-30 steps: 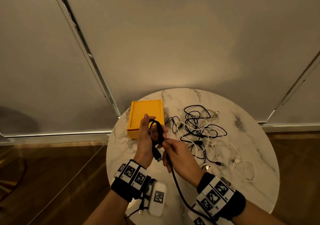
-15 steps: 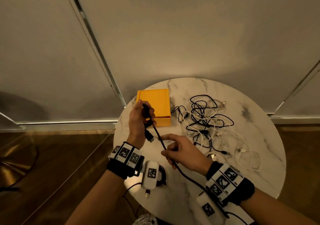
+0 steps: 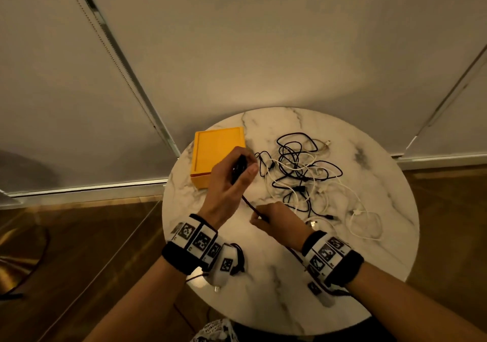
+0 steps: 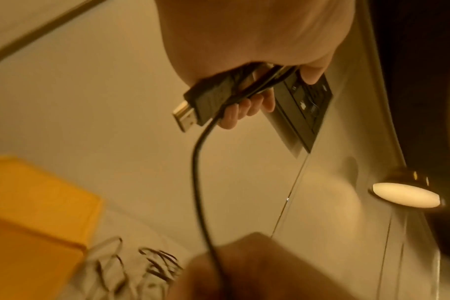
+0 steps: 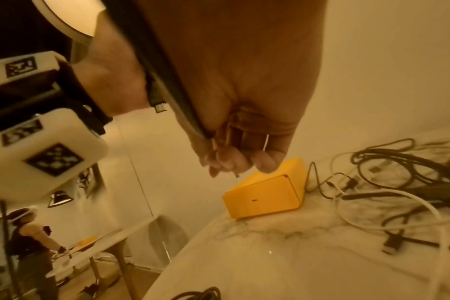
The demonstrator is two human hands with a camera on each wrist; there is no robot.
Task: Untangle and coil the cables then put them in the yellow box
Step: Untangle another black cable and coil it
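Note:
My left hand (image 3: pixel 232 178) grips the coiled turns of a black cable (image 3: pixel 249 204), its fingers curled round them in front of the yellow box (image 3: pixel 210 151). In the left wrist view the cable's metal plug (image 4: pixel 190 111) juts from under the curled fingers (image 4: pixel 242 111). The free length runs down to my right hand (image 3: pixel 274 219), which pinches it lower and nearer my body. The cable (image 5: pixel 167 87) crosses that palm in the right wrist view. A tangle of black and white cables (image 3: pixel 303 175) lies right of the box.
The round marble table (image 3: pixel 290 289) stands against a pale wall. The yellow box (image 5: pixel 265 194) sits at its back left, open side up. A loose white cable loop (image 3: pixel 366 223) lies at the right. Wooden floor surrounds the table.
My left hand has turned palm-down and moved right, over the box's front corner. My right hand has slid back along the cable toward my body.

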